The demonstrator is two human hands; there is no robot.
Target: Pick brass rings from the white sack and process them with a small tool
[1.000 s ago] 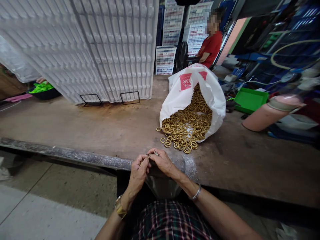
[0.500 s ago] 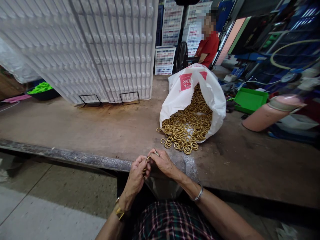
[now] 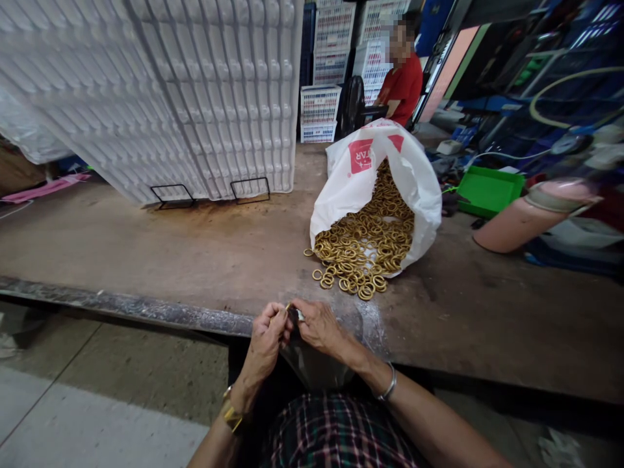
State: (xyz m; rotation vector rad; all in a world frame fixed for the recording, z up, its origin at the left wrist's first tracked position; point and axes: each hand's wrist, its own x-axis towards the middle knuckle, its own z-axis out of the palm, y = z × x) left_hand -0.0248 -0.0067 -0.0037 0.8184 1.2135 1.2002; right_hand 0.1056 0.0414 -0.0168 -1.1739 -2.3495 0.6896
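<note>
A brass-coloured ring (image 3: 287, 306) is pinched in my left hand (image 3: 267, 337), at the front edge of the wooden table. My right hand (image 3: 319, 329) meets it from the right, its fingers closed round a small pale object (image 3: 299, 315) too small to name. Beyond my hands a white plastic bag (image 3: 341, 188) with red print lies open towards me. Many brass-coloured rings (image 3: 363, 250) fill its mouth, and several have spilled onto the table in front of it.
Ribbed white plastic trays (image 3: 219, 97) stand on the wooden table (image 3: 234, 253) at the left. A green tray (image 3: 490, 190) and a pink bottle (image 3: 517, 224) are at the right. A person in red (image 3: 407, 88) is behind, near stacked crates (image 3: 319, 107).
My right fingers have shifted slightly down and right and curled in more, with a dark gap now between the hands. The view has tilted a little; the green pieces at the left are hidden.
</note>
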